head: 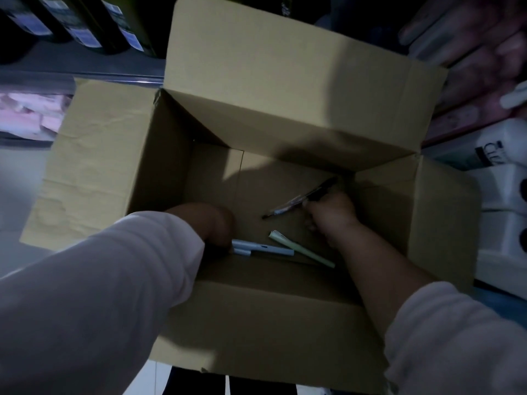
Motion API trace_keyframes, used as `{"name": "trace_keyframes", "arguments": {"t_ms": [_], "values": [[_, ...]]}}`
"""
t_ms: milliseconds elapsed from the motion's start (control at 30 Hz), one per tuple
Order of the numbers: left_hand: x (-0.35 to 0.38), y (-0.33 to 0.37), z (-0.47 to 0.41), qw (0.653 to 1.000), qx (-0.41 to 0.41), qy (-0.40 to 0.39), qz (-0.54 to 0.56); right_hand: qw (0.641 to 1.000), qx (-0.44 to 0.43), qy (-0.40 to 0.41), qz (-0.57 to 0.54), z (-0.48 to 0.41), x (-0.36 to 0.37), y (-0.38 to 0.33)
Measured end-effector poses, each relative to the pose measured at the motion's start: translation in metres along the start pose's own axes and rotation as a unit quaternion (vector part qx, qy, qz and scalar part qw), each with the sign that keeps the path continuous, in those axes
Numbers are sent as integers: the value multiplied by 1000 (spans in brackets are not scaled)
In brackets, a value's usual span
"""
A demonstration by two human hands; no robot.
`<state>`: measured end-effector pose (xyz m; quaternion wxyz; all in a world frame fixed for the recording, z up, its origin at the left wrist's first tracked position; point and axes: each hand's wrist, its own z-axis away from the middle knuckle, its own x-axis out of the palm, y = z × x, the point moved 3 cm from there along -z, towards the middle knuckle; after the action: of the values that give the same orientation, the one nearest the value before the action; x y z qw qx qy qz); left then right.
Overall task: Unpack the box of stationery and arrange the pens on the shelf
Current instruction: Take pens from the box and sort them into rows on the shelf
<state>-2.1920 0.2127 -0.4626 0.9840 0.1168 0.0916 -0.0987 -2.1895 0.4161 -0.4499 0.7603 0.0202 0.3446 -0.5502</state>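
An open cardboard box [256, 89] fills the view with its flaps spread out. Both my hands reach down to its floor. My left hand [212, 223] grips the ends of two light blue pens [265, 249] near the front wall. My right hand [330, 213] holds a few dark pens [299, 202] that stick out to the left and upward from its fingers. A pale green pen [302, 248] lies loose on the box floor between my hands, slanting down to the right.
A shelf edge [85, 72] with dark bottles [77, 21] runs behind the box at upper left. Pink packages [479, 67] and white containers [502, 178] stand at the right. Pale floor shows at the left.
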Motion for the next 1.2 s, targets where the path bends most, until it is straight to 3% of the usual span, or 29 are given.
{"name": "trace_keyframes", "arguments": {"t_ms": [33,100,200,267,467,600,700,867,1000,1200], "values": [[-1,0,1,1000,2,-1,2,984,-76,48,152,2,-4,-4],[-5,-2,4,1000,6,3,19,908,-218,85,348,11,-6,-14],[-14,-7,10,997,17,37,72,827,-301,35,474,13,1,-23],[-20,-9,11,988,35,93,118,800,-309,56,511,8,4,-26],[-29,-9,19,947,69,224,220,807,-306,59,502,5,2,-27],[-36,-17,32,921,24,303,242,843,-286,-6,455,6,2,-25],[-39,-20,38,910,-3,327,256,838,-271,-41,473,9,4,-20],[-37,-21,37,893,-9,307,329,797,-282,-45,533,15,13,-17],[-35,-20,36,861,-4,280,425,754,-303,-38,581,19,15,-15],[-31,-12,41,826,-2,207,524,741,-351,-60,569,12,23,-16]]}}
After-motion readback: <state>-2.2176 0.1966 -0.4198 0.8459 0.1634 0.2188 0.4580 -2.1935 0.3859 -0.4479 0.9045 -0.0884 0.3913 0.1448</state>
